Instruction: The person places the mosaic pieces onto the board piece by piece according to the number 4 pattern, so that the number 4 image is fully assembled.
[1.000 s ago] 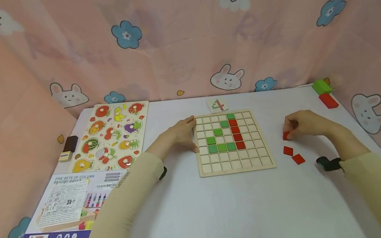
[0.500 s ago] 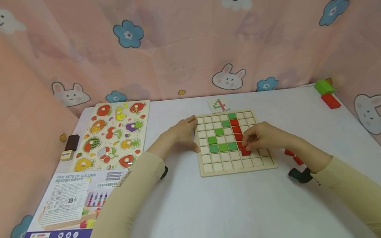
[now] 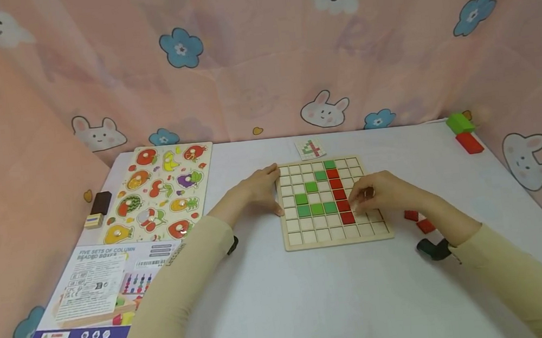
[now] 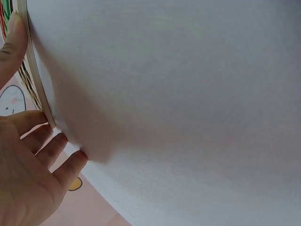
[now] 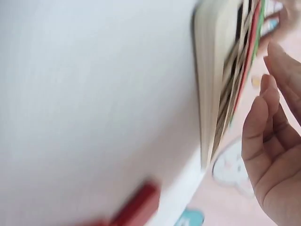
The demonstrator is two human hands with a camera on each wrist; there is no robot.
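While the left hand [image 3: 259, 191] rests flat, fingers straight, against the grid board's [image 3: 337, 237] left edge | right hand [image 3: 382, 193] above board's right side, fingers loosely curled, holding nothing | red tile [image 3: 347, 217] seated in grid beside its fingertips | spare red tiles [image 3: 419, 220] on table, right of board.

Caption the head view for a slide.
Left hand steadies the wooden grid board while the right hand hovers beside the red tile column.
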